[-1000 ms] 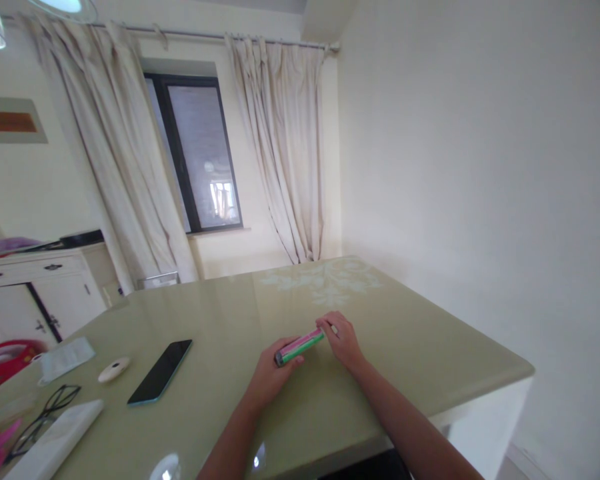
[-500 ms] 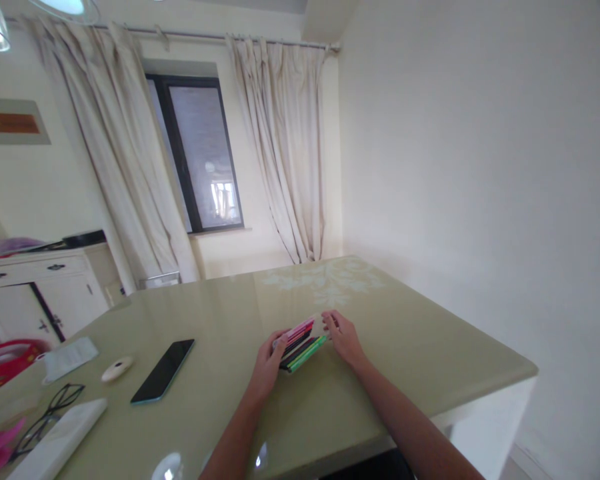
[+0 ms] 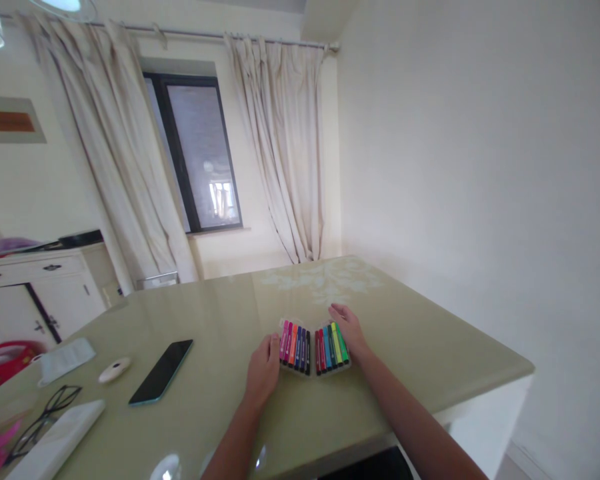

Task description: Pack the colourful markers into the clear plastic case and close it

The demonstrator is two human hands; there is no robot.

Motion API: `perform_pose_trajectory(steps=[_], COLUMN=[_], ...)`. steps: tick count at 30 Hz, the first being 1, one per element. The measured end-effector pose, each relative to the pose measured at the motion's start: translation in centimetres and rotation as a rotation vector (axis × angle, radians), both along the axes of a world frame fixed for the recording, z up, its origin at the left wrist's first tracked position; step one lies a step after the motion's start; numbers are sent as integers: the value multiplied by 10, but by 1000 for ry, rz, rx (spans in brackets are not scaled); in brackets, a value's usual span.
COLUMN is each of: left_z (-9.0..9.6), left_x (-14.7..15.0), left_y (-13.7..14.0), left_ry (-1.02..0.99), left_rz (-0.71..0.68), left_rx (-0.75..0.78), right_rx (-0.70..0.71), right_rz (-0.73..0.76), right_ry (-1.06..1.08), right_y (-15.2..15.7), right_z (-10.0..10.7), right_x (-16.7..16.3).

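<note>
Left hand [image 3: 265, 367]: fingers curled, thumb up on the outer left edge of the pen case [image 3: 333, 371], looks like a light edge pinch. Right hand [image 3: 349, 331]: wrapped round the far outer edge of the other half; underside grip hidden.

Case is between the hands, near the tabletop's [image 3: 405, 320] front edge, two halves splayed with a gap between. Can't tell if it rests or is held just clear, nor whether a hinge joins the halves.

Pens [image 3: 293, 345] in both: pinks, orange, blues and black left; reds, blue, dark, yellow and green right.

Handling guess: light, thin clear plastic, stiffish but flexy, smooth so a bit slick; could crack if twisted. Pens rigid, may slide out if tipped. Best hold: outer side walls, both halves level.

Writing: pale marks on pen barrels, too small to read. No brand legible on case. Farther left, phone [image 3: 161, 372] screen dark, no logo visible; mask [image 3: 67, 360] beyond, no print readable.
</note>
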State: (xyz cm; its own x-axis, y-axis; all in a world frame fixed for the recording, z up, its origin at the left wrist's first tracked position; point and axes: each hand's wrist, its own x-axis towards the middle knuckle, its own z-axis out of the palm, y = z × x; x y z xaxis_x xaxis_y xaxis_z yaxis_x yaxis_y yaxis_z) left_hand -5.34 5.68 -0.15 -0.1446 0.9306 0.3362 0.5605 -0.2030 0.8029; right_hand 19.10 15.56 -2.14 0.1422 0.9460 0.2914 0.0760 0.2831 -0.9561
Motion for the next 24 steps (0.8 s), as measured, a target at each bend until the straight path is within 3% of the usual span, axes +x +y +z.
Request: perform_pose_trajectory(steps=[5,7,13,16,21,24], left_z=[-8,-10,-3,4,14,18], left_x=[-5,-4,3,5,9,12], left_y=[6,7,-5,-12,-20,-22], left_ry=[220,288,408,421,422,409], left_rz=[108,92,-260,-358,-484,-500], left_rx=[3,39,97,89,108,119], right_rx=[3,8,160,249,313,227], right_rz=[-65,-113,-178,-97,261,268], right_ry=[21,-2,-213,-472,-987,-1229], right_y=[14,15,-4,-17,-29,-31], right_z=[-3,-2,16,32,51,53], right_x=[10,14,17,3,-48,-78])
